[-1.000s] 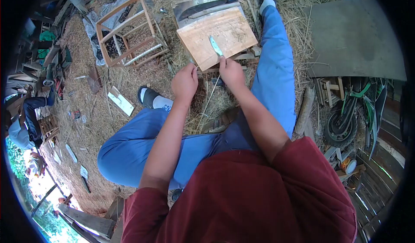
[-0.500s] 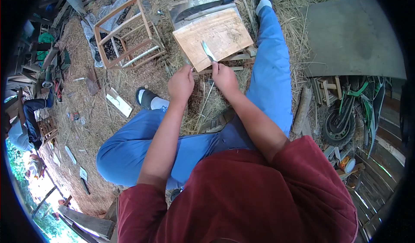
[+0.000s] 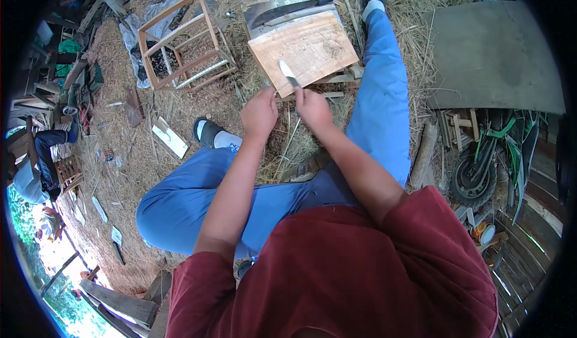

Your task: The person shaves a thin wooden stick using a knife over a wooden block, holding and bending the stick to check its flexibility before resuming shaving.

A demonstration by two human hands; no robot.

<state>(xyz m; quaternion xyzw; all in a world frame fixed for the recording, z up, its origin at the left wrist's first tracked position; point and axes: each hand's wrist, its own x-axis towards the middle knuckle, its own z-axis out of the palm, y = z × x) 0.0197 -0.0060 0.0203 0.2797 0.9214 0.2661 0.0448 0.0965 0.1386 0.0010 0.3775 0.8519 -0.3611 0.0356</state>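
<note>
My right hand (image 3: 315, 110) is closed round the handle of a small knife (image 3: 287, 70). Its blade points away from me, over the near part of a wooden board (image 3: 306, 49). Close beside the board's near-left corner, my left hand (image 3: 259, 114) is pinched together. What it holds, if anything, is too small to make out. A machete (image 3: 288, 12) with a black handle lies along the far side of the board, on a grey flat piece.
A wooden frame (image 3: 177, 73) stands on the straw-strewn ground to the left. A white-faced plank (image 3: 170, 138) lies near my foot. On the right are a large grey sheet (image 3: 493, 55), a log (image 3: 424, 154) and a motorbike wheel (image 3: 473, 178). A person (image 3: 36, 169) sits at far left.
The whole view has shifted slightly, so the board appears farther right. Against the board, the knife and my right hand have moved a little left, nearer my left hand.
</note>
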